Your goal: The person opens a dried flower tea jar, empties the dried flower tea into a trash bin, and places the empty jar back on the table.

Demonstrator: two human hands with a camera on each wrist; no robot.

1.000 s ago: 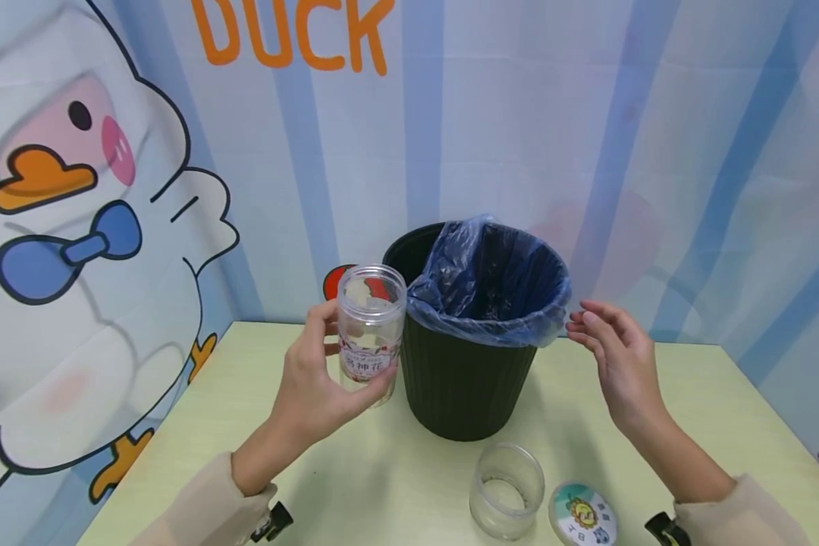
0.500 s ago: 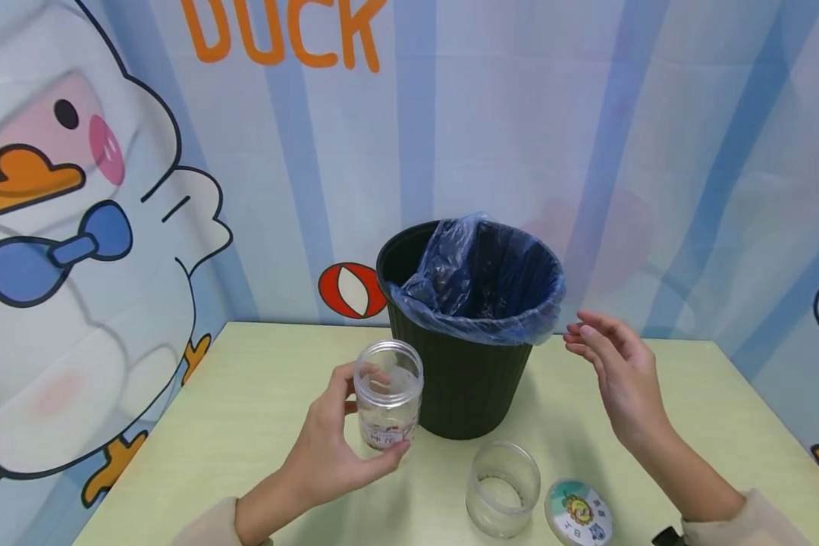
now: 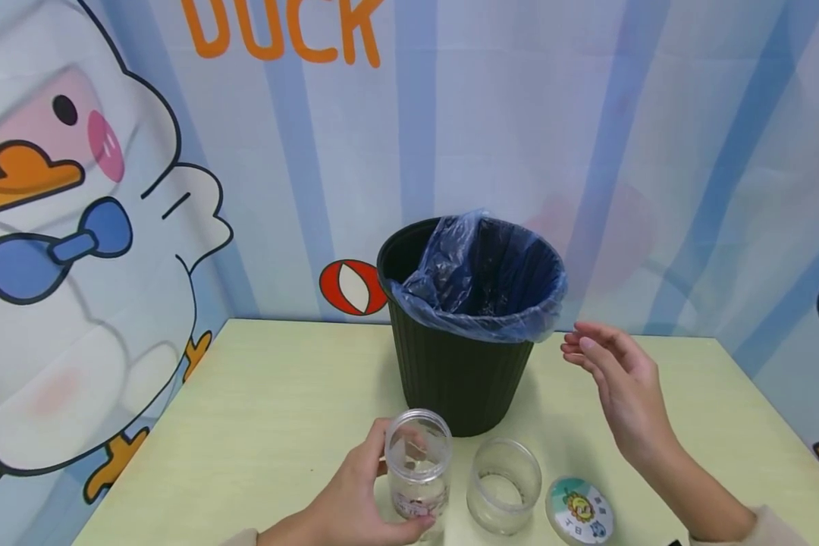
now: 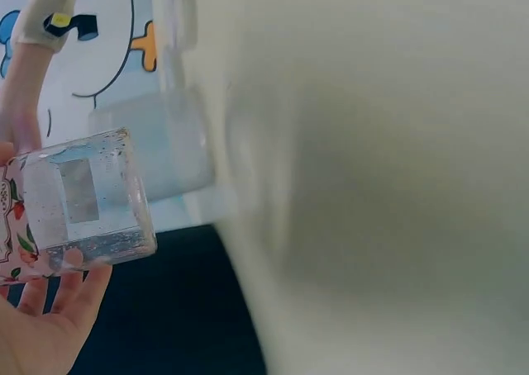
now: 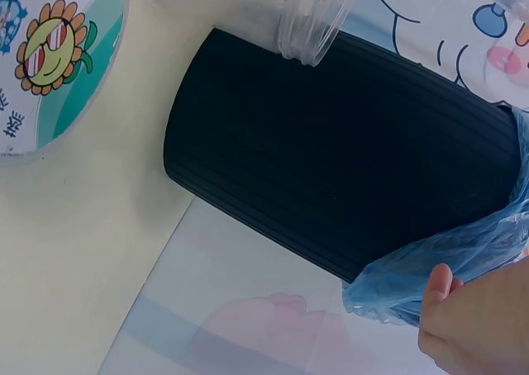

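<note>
My left hand (image 3: pixel 351 497) grips a clear plastic jar (image 3: pixel 418 474), thumb on the near side and fingers behind. The jar has no lid, is nearly upright, and hangs low over the table. The left wrist view shows its pink floral label (image 4: pixel 18 226) and small specks inside the clear wall. Just to its right stands another clear open container (image 3: pixel 503 489). Beside that lies a round lid (image 3: pixel 580 509) with a sunflower print. My right hand (image 3: pixel 624 387) hovers right of the bin, fingers loosely bent and holding nothing.
A black ribbed bin (image 3: pixel 460 379) stands behind the jars, a blue plastic bag (image 3: pixel 491 326) folded over much of its rim. The pale yellow table (image 3: pixel 273 394) ends at a duck-printed curtain (image 3: pixel 505 114).
My left hand has lowered the jar and brought it rightward and nearer, from beside the bin's rim to beside the clear container. My right hand has sunk slightly.
</note>
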